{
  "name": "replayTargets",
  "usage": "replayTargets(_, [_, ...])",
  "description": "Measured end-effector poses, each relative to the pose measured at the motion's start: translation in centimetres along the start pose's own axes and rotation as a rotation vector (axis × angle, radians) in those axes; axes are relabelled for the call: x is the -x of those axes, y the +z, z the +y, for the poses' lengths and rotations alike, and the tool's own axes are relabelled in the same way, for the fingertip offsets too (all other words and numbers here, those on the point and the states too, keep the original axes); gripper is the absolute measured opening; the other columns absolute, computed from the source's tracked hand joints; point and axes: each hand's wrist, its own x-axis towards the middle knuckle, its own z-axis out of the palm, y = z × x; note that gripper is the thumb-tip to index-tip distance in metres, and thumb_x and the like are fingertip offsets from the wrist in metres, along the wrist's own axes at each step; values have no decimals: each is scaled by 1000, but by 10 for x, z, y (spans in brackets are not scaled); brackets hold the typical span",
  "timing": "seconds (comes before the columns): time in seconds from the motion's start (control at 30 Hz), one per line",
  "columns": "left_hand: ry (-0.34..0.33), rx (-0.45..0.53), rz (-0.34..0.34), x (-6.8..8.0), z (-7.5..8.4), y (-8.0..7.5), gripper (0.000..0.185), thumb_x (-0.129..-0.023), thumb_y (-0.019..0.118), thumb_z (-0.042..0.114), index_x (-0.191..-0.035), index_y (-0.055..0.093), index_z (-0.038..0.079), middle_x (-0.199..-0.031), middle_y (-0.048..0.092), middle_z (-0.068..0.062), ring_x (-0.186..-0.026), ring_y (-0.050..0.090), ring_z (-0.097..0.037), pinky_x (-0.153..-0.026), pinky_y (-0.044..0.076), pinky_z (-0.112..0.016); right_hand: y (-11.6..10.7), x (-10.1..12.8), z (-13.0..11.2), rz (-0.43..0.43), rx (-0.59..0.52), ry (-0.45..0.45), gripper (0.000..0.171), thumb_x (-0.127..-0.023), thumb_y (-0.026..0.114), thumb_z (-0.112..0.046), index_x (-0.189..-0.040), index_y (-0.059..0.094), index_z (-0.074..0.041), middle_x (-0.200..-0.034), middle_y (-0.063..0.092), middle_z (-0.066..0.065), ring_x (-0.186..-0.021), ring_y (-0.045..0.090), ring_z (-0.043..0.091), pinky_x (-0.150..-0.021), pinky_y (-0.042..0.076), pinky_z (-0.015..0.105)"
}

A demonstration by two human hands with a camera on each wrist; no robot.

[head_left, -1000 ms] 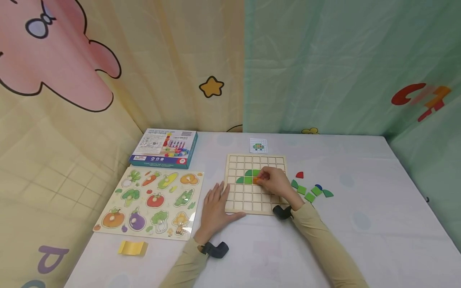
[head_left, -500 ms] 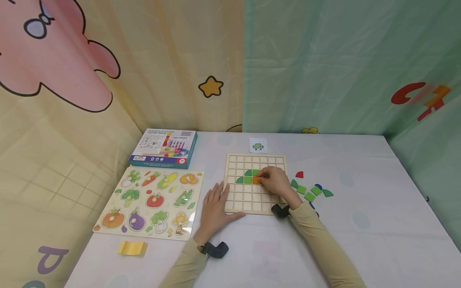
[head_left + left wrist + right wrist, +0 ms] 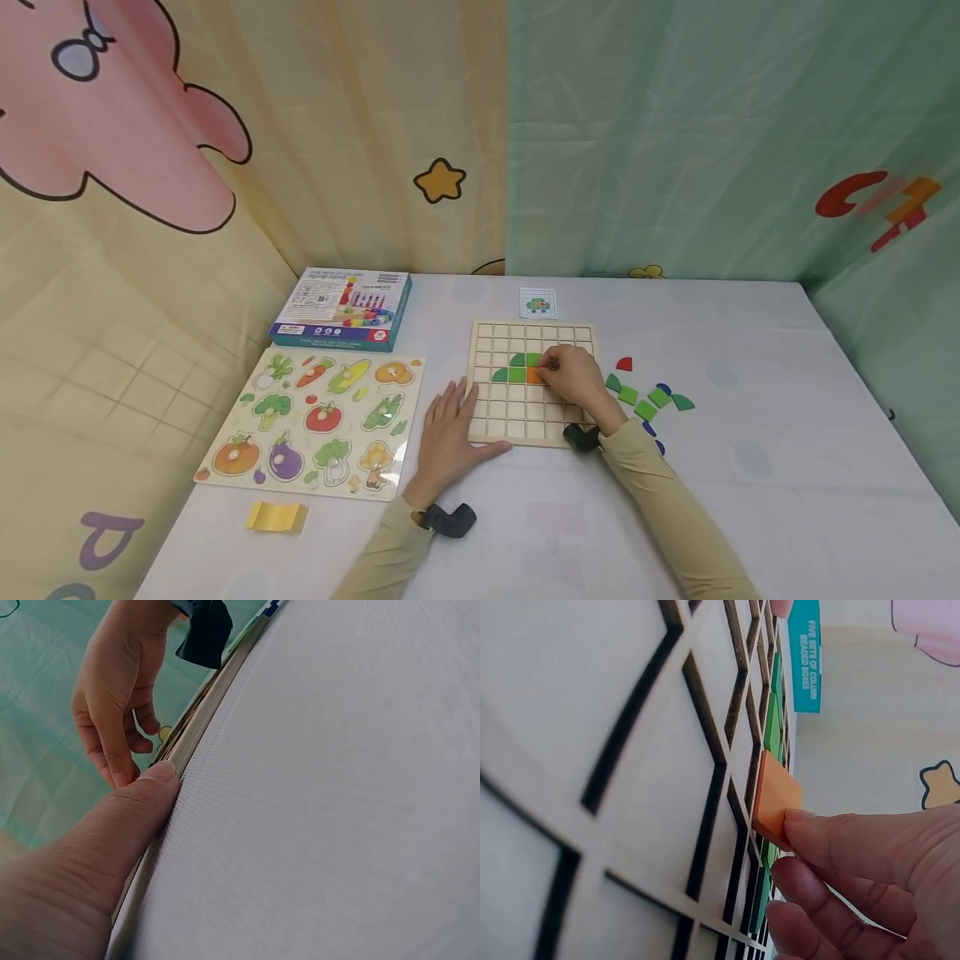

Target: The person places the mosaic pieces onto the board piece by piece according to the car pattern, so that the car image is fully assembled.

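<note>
A wooden grid board point(image 3: 510, 421) lies on the white table. A few green tiles point(image 3: 516, 367) sit in its upper cells. My right hand point(image 3: 551, 372) hovers over the board and pinches an orange square tile point(image 3: 533, 377) next to the green ones. In the right wrist view the orange tile point(image 3: 775, 795) stands tilted, one edge down in a cell, with my fingertips point(image 3: 810, 829) on its raised edge. My left hand point(image 3: 448, 429) lies flat on the table by the board's left side. Its thumb point(image 3: 146, 799) presses the board's edge point(image 3: 206, 705).
Loose green, blue and red pieces point(image 3: 647, 397) lie right of the board. A small pattern card point(image 3: 537, 303) sits behind it. At the left are a vegetable peg puzzle point(image 3: 315, 425), a blue box point(image 3: 341, 310) and a yellow piece point(image 3: 276, 517). Curtains close off the back and sides.
My right hand has shifted slightly up and left over the board, still holding the orange tile beside the green ones. The left hand has not moved.
</note>
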Motion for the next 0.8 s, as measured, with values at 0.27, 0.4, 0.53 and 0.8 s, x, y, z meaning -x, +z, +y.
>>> replayTargets(0.27, [2,-5,2,0,0,0,106,-66,59,76,-146,28,12,-153,22,-9,-141,15,-26,-114,13,-44,1,-1,1,-9,17,11,7,-82,70,-20,-82,71,-13,-77,66,0,-68,58,14,-60,47,31])
replayTargets(0.4, [4,9,4,0,0,-1,106,-66,60,74,-146,29,11,-152,23,-9,-141,15,-26,-114,13,-44,2,-1,2,-32,13,25,8,-83,69,-20,-84,72,-12,-79,67,1,-70,58,14,-62,48,31])
replayTargets(0.53, [-1,6,-1,0,0,-1,106,-67,60,74,-146,28,12,-153,22,-8,-142,14,-26,-114,12,-44,3,1,3,-33,4,20,9,-83,69,-20,-86,72,-11,-80,67,1,-70,57,14,-64,48,31])
replayTargets(0.8, [12,4,7,0,-1,0,105,-67,61,73,-146,29,11,-152,23,-10,-141,16,-27,-114,13,-45,-1,7,8,-66,-39,-24,14,-86,66,-20,-93,72,-10,-85,67,2,-75,58,16,-68,49,33])
